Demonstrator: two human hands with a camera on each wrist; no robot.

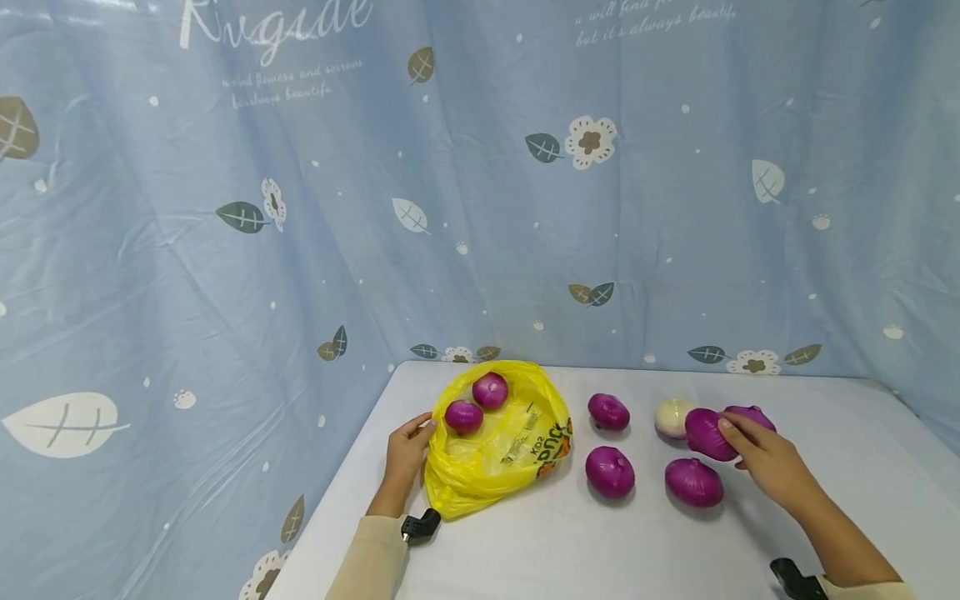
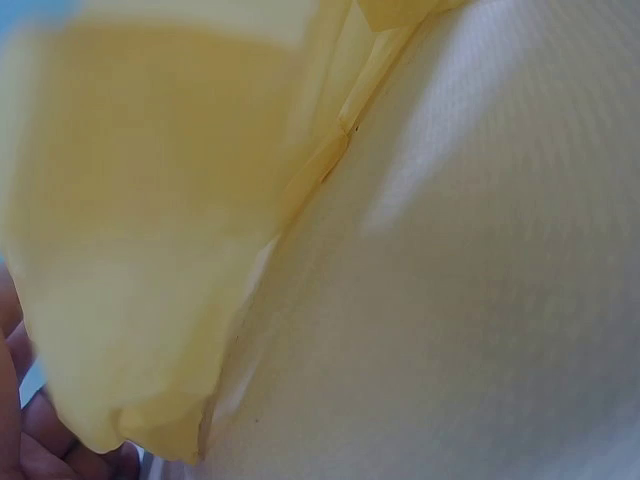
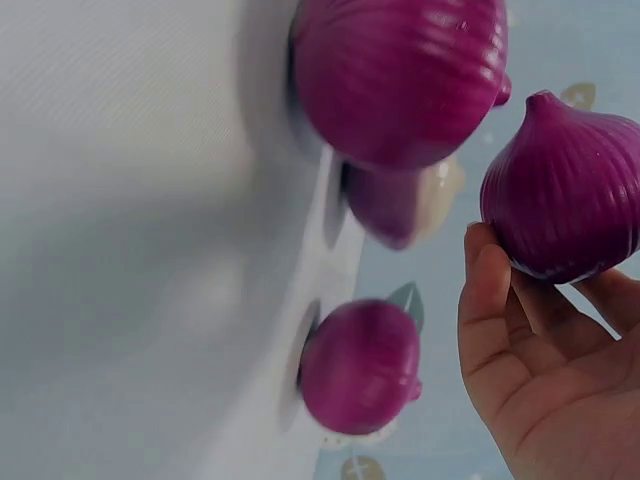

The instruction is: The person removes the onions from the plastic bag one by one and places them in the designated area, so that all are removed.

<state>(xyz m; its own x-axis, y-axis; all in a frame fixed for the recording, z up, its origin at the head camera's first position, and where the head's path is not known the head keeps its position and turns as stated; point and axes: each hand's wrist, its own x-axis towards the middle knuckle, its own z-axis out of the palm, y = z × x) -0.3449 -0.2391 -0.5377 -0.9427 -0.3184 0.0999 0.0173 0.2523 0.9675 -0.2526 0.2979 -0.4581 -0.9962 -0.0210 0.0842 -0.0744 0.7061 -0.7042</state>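
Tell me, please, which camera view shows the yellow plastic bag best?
The head view: the whole yellow bag shows, holding two onions. The left wrist view gives only a blurred yellow close-up; the right wrist view misses it.

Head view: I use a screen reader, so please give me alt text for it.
A right hand grips a purple onion among five other onions loose on a white table. The left hand holds the edge of a yellow bag with two onions in it.
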